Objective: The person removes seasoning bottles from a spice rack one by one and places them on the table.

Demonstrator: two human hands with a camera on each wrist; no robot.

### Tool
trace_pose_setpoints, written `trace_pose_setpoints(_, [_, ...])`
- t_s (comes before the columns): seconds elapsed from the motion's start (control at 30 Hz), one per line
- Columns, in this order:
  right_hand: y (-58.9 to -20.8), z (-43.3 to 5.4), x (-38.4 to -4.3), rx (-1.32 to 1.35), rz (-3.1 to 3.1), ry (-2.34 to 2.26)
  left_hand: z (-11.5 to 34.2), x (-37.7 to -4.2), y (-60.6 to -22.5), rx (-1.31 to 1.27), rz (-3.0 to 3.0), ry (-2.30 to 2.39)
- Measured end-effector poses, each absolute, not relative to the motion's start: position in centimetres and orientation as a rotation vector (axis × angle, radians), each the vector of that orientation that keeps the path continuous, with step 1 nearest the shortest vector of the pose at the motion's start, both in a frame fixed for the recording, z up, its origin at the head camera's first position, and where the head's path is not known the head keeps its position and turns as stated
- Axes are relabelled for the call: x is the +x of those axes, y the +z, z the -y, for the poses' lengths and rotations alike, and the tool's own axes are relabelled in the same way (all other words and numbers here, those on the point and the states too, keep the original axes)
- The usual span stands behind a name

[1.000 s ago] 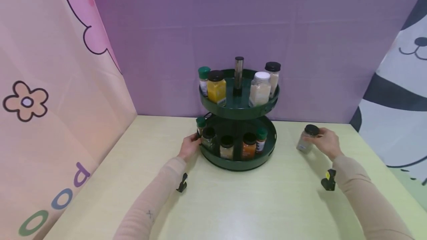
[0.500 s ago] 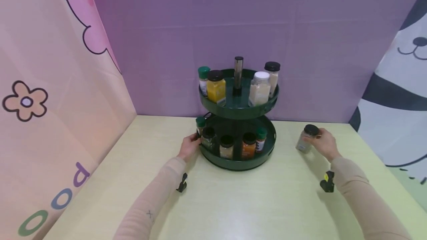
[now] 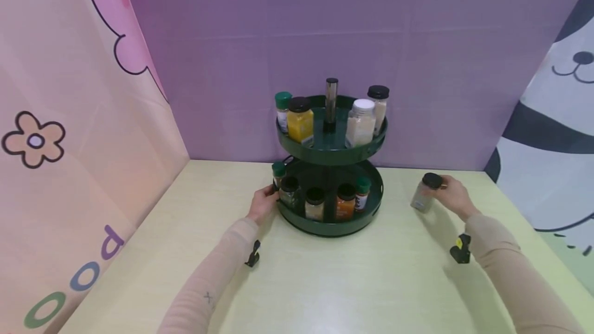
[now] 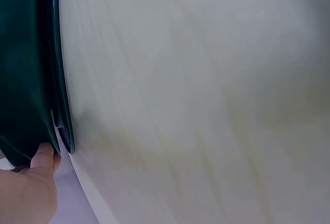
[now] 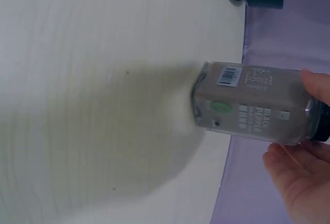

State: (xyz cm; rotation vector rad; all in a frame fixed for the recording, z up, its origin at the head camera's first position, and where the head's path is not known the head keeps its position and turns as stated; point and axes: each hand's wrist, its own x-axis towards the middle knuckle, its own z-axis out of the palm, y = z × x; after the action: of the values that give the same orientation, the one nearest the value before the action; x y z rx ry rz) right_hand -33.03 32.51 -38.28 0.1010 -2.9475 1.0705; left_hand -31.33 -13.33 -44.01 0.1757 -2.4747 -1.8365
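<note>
Right of the dark green, round two-tier rack (image 3: pixel 334 156), the right hand (image 3: pixel 454 197) grips a clear, angular jar of grey-brown pepper (image 3: pixel 421 199) by its black-lidded end, tilted near the pale table (image 3: pixel 325 282); contact with it, can't tell! Across at the left, the left hand (image 3: pixel 262 204) pinches the lower tray's rim (image 3: pixel 331 229), beside a green-capped bottle (image 3: pixel 279 171).

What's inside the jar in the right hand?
Grey-brown contents show through the clear jar labelled BLACK PEPPER. The right hand and black cap cover its top end, so the fill there is hidden.
</note>
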Motion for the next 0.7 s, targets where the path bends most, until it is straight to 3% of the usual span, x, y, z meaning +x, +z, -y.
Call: trace_pose_setpoints(0.7, [-33.7,-28.7,-32.8,0.259,2.874,1.169,13.2,-31.3,-44.1,0.183,2.474,-1.810])
